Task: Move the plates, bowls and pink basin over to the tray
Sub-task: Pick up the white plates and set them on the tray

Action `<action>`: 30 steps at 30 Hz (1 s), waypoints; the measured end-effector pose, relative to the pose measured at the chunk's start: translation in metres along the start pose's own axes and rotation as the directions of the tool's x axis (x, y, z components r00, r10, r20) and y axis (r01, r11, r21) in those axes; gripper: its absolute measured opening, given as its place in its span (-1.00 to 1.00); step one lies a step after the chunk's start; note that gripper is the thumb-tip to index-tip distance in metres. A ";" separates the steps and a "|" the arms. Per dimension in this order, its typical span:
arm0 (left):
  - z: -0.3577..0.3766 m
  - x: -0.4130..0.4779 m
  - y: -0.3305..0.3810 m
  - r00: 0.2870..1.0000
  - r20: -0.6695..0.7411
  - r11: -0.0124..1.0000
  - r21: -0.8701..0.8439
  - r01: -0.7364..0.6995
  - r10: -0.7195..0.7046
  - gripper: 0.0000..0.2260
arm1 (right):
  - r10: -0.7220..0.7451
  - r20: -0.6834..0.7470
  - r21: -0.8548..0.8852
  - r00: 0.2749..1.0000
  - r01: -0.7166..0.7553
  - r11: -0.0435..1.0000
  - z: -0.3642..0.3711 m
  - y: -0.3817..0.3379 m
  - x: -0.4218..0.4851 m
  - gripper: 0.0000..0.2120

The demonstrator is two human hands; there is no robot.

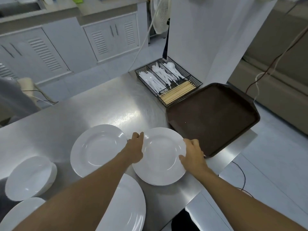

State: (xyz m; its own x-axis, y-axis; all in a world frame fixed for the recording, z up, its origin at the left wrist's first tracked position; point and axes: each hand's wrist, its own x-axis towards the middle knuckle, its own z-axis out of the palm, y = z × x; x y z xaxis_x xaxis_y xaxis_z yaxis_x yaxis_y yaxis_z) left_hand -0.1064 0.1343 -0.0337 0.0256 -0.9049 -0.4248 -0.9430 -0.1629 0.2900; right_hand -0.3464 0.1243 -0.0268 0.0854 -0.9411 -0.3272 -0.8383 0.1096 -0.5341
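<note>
A white plate [160,157] lies on the steel table [93,107], just left of the empty brown tray [211,117]. My left hand [135,147] grips the plate's left rim and my right hand [193,152] grips its right rim. A second white plate [96,149] sits to the left, touching my left hand's side. A larger white plate [126,207] lies near the front edge, partly hidden by my left forearm. White bowls [30,177] stand stacked at the far left, with another white dish [20,212] below them. No pink basin is in view.
A black wire caddy [168,79] holding white plastic cutlery and wooden chopsticks stands behind the tray. The table's right edge drops off just past the tray. Cables run along the floor at right. White cabinets line the back.
</note>
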 end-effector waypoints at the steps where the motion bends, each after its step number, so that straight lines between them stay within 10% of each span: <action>1: 0.000 -0.001 0.000 1.000 -0.005 1.000 -0.007 0.009 -0.009 -0.35 | 0.001 0.007 0.009 1.000 -0.001 1.000 0.000 0.000 0.000 -0.50; 30: -0.052 -0.063 -0.121 0.830 -0.214 0.841 -0.314 0.441 -0.515 -0.27 | -0.457 0.220 -0.070 0.862 0.481 0.874 0.050 -0.170 0.071 -0.65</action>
State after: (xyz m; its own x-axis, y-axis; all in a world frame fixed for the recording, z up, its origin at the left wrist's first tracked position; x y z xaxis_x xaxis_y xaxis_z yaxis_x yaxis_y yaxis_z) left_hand 0.0230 0.1905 0.0028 0.5780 -0.7514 -0.3183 -0.6777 -0.6593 0.3256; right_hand -0.1706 0.0550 0.0017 0.5754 -0.7905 -0.2097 -0.7292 -0.3798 -0.5692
